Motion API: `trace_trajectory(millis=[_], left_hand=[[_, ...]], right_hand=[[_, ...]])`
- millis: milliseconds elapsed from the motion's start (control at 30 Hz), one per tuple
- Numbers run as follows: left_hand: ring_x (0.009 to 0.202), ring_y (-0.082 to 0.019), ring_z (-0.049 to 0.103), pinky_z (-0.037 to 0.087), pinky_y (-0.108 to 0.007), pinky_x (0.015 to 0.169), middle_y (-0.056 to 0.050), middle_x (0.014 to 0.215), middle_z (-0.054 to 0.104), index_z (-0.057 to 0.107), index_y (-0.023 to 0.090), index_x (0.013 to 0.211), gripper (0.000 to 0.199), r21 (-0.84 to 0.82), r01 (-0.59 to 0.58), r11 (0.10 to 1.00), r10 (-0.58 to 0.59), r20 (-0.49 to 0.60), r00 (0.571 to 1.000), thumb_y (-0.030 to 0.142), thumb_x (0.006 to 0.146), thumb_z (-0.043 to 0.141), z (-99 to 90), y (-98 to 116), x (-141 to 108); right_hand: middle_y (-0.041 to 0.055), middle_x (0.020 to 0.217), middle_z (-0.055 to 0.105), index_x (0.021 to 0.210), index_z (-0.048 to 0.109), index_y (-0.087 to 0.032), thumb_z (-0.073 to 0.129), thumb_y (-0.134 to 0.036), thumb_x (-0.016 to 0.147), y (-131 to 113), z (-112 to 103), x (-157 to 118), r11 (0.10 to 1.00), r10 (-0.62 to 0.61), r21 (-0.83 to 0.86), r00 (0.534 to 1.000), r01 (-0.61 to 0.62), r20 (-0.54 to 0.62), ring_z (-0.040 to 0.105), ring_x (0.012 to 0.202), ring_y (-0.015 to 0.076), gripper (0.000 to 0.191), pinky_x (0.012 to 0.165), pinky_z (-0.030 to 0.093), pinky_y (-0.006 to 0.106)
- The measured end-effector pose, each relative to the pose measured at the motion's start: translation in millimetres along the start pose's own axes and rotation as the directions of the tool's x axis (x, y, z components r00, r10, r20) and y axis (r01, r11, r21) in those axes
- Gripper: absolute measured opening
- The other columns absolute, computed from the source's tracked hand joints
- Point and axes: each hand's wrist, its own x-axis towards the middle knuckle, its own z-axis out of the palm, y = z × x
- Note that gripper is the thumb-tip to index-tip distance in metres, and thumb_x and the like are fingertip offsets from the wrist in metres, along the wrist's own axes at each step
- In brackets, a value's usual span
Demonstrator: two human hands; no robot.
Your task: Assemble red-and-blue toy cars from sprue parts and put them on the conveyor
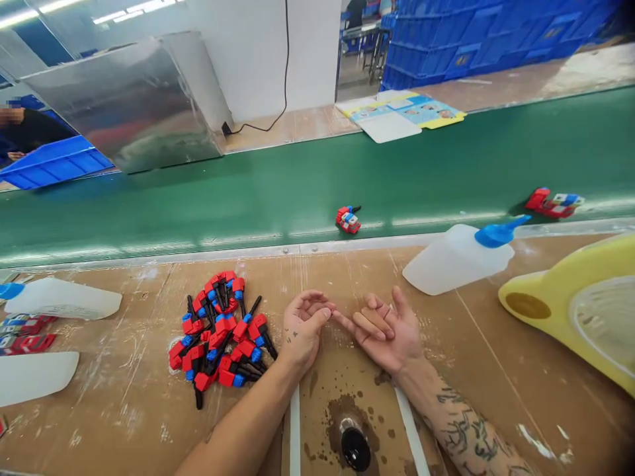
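My left hand [303,328] is closed, its thumb and fingers pinching a fingertip of my right hand [384,328]. That right hand is turned palm up, some fingers curled and others stretched apart, with nothing seen in it. To the left of my hands lies a pile of toy parts [218,337], red and blue blocks with black rods. Below my hands a small container with a black round top [356,449] stands on the cardboard among dark wet spots.
A green conveyor belt [258,198] crosses behind the table, carrying red toy assemblies [348,220]. White bottles with blue caps [456,261] lie at right and left. A yellow fan-like device [560,297] is at the right edge. Blue crates [446,53] are stacked behind; a person sits far left.
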Motion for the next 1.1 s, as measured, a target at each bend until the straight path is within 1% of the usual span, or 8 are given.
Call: trace_trajectory(millis=[100, 200, 267, 400, 500, 667, 1000, 1100], left_hand=[[0.083, -0.015, 0.069, 0.054, -0.026, 0.078, -0.003, 0.092, 0.069, 0.066, 0.019, 0.096, 0.031, 0.145, -0.092, 0.985, 0.091, 0.011, 0.996, 0.023, 0.070, 0.081, -2.8, -3.4, -0.9], [0.084, -0.015, 0.070, 0.055, -0.026, 0.079, -0.004, 0.092, 0.070, 0.066, 0.019, 0.099, 0.024, 0.306, -0.195, 0.932, 0.188, 0.050, 0.981, 0.023, 0.078, 0.076, -3.0, -3.4, -3.4], [0.084, -0.014, 0.070, 0.055, -0.025, 0.078, -0.003, 0.090, 0.070, 0.066, 0.019, 0.099, 0.022, 0.352, -0.230, 0.907, 0.220, 0.067, 0.973, 0.022, 0.079, 0.074, -2.1, -2.1, -4.8], [0.084, -0.014, 0.070, 0.055, -0.024, 0.077, -0.003, 0.089, 0.070, 0.065, 0.020, 0.100, 0.020, 0.381, -0.261, 0.887, 0.250, 0.079, 0.965, 0.018, 0.081, 0.071, -2.0, -0.5, -6.4], [0.086, -0.014, 0.069, 0.055, -0.025, 0.080, -0.003, 0.092, 0.068, 0.065, 0.021, 0.102, 0.018, 0.417, -0.298, 0.858, 0.275, 0.116, 0.954, 0.016, 0.084, 0.067, -3.2, -1.0, -7.0], [0.087, -0.015, 0.066, 0.054, -0.027, 0.082, -0.004, 0.096, 0.065, 0.066, 0.022, 0.103, 0.017, 0.453, -0.347, 0.821, 0.324, 0.131, 0.937, 0.017, 0.086, 0.067, -4.5, -2.9, -7.4], [0.089, -0.016, 0.065, 0.053, -0.030, 0.085, -0.005, 0.097, 0.065, 0.066, 0.022, 0.109, 0.020, 0.499, -0.356, 0.790, 0.334, 0.136, 0.933, 0.020, 0.089, 0.063, -6.7, -4.9, -9.6], [0.089, -0.016, 0.065, 0.053, -0.030, 0.085, -0.005, 0.097, 0.065, 0.066, 0.023, 0.109, 0.020, 0.517, -0.361, 0.776, 0.343, 0.134, 0.929, 0.021, 0.090, 0.062, -6.6, -4.6, -10.0]], right_hand=[[-0.0141, 0.037, 0.017, 0.072, 0.068, -0.020, 0.055, -0.060, 0.090, -1.0, -1.8, 0.3, 1.000, 0.007, 0.017, 1.000, -0.007, 0.006, 0.013, 0.040, 0.0076, 0.045, 0.101, 0.047, 0.049], [-0.0145, 0.037, 0.016, 0.072, 0.067, -0.021, 0.057, -0.061, 0.088, -1.3, -2.2, -1.2, 1.000, 0.007, 0.025, 1.000, -0.008, 0.004, 0.014, 0.038, 0.0072, 0.045, 0.102, 0.046, 0.051], [-0.0144, 0.037, 0.016, 0.073, 0.068, -0.021, 0.056, -0.061, 0.089, -1.5, -2.2, -2.3, 1.000, 0.009, 0.028, 1.000, -0.009, -0.002, 0.014, 0.038, 0.0071, 0.045, 0.103, 0.045, 0.051], [-0.0137, 0.038, 0.018, 0.074, 0.069, -0.019, 0.051, -0.060, 0.092, -2.5, -2.3, -2.6, 0.999, 0.016, 0.033, 1.000, -0.016, -0.008, 0.014, 0.039, 0.0072, 0.048, 0.103, 0.045, 0.050], [-0.0136, 0.038, 0.017, 0.074, 0.069, -0.019, 0.050, -0.061, 0.092, -3.4, -2.5, -1.9, 0.999, 0.019, 0.038, 1.000, -0.019, -0.017, 0.014, 0.039, 0.0072, 0.049, 0.104, 0.044, 0.050], [-0.0138, 0.039, 0.016, 0.076, 0.069, -0.021, 0.049, -0.065, 0.091, -4.6, -3.6, -2.6, 0.998, 0.026, 0.054, 0.999, -0.024, -0.038, 0.016, 0.039, 0.0079, 0.050, 0.105, 0.043, 0.053], [-0.0144, 0.039, 0.016, 0.075, 0.068, -0.021, 0.054, -0.064, 0.088, -6.5, -1.8, -3.5, 1.000, 0.023, 0.018, 0.999, -0.022, -0.041, 0.020, 0.038, 0.0067, 0.047, 0.107, 0.038, 0.056], [-0.0143, 0.038, 0.018, 0.074, 0.068, -0.022, 0.053, -0.065, 0.089, -5.8, -0.4, -5.2, 0.999, -0.011, -0.039, 1.000, 0.011, -0.019, 0.019, 0.037, 0.0068, 0.048, 0.109, 0.036, 0.058]])
